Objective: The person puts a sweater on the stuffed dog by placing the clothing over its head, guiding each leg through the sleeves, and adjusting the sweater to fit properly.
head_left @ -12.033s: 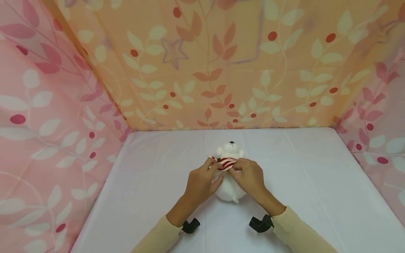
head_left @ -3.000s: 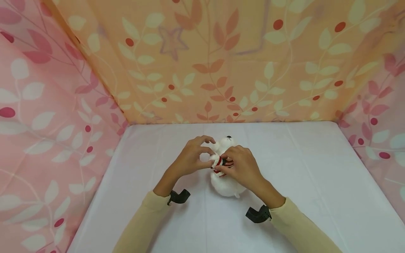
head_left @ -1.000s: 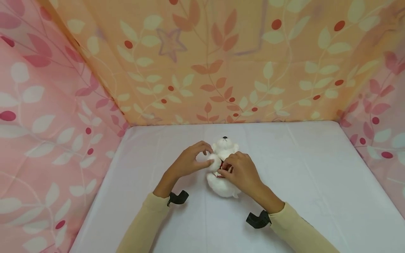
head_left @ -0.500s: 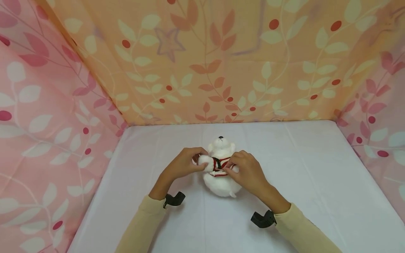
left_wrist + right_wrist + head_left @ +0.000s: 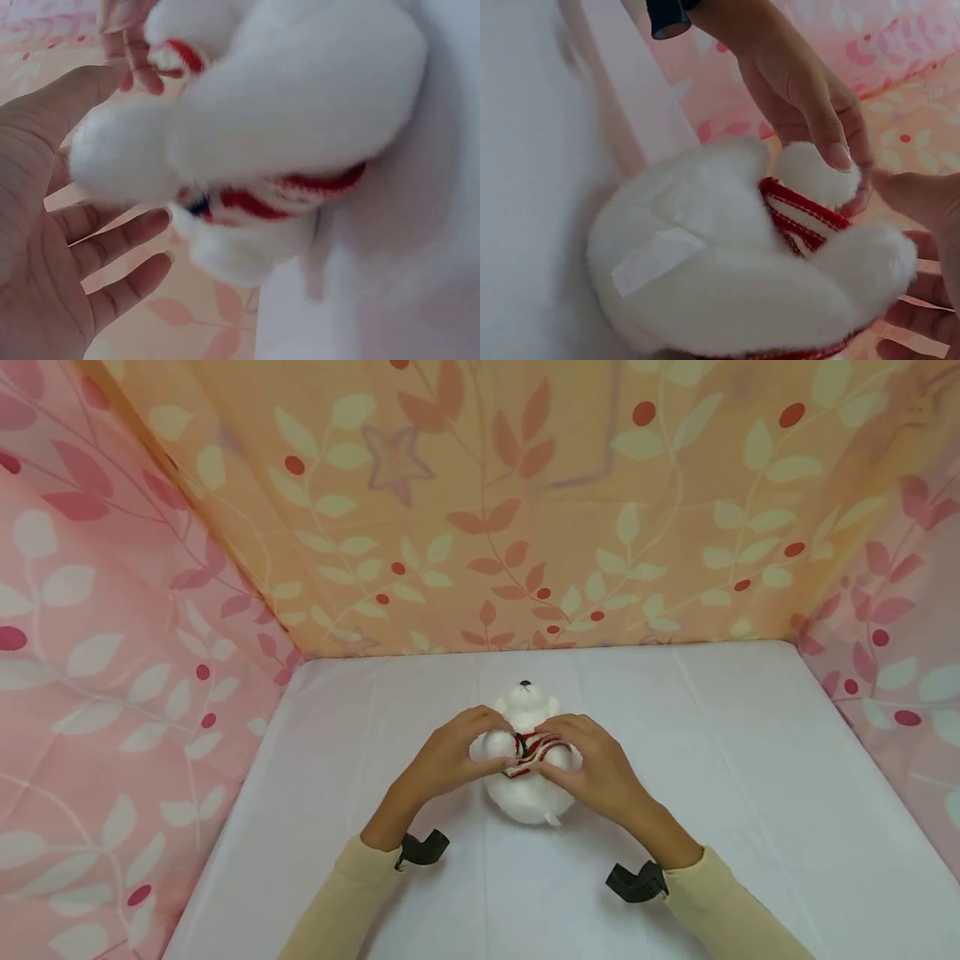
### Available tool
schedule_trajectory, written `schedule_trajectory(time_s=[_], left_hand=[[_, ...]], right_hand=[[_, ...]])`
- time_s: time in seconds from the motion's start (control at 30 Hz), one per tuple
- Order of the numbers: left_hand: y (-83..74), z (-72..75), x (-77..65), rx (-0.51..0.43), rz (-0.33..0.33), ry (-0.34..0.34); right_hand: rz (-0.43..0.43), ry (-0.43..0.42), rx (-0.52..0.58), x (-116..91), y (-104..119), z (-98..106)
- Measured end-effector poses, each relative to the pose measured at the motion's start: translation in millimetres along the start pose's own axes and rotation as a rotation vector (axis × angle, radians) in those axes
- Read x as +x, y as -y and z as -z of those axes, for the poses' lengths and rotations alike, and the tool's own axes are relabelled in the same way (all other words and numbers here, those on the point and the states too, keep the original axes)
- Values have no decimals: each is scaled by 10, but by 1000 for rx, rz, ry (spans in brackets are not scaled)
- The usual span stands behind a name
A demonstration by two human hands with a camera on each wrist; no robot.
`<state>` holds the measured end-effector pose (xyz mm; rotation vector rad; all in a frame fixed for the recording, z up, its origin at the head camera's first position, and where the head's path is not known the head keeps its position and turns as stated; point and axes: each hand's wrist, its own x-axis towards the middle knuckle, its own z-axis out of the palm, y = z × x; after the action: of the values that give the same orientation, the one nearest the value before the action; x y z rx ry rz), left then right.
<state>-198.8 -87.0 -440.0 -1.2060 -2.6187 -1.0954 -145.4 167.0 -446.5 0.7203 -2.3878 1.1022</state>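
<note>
White plush bear [image 5: 528, 800] is resting on the white-covered table [image 5: 337, 777], between the two hands, its dark-nosed head [image 5: 527, 702] lying beyond the fingers. Left hand [image 5: 448, 758] is cupping loosely about one paw [image 5: 497, 745], thumb on one side and fingers reaching past on the other. Right hand [image 5: 602, 770] is curving likewise about the other paw [image 5: 558, 758], its fingers relaxed. Neither hand is closing tightly; how firmly they are touching, I cannot tell. Red-and-white striped knit garment [image 5: 534, 747] is wrapping the body between the fingertips, a dark patch showing near the left hand's side. In the right wrist view a white tag [image 5: 658, 262] is lying against the fur, well apart from the fingers. Behind each hand, a black wrist mount [image 5: 425, 847] is sitting by a cream sleeve [image 5: 360, 877].
</note>
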Motion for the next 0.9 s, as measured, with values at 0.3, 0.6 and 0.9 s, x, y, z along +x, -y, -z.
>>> schedule_trajectory(time_s=[0.3, 0.6, 0.9], left_hand=[[-45, -62, 31, 48, -28, 17], [-63, -20, 45, -10, 8, 60], [-88, -100, 123, -35, -12, 26]], right_hand=[[-101, -263, 88, -16, -82, 130], [-252, -80, 72, -90, -127, 81], [-246, 99, -112, -27, -193, -37]])
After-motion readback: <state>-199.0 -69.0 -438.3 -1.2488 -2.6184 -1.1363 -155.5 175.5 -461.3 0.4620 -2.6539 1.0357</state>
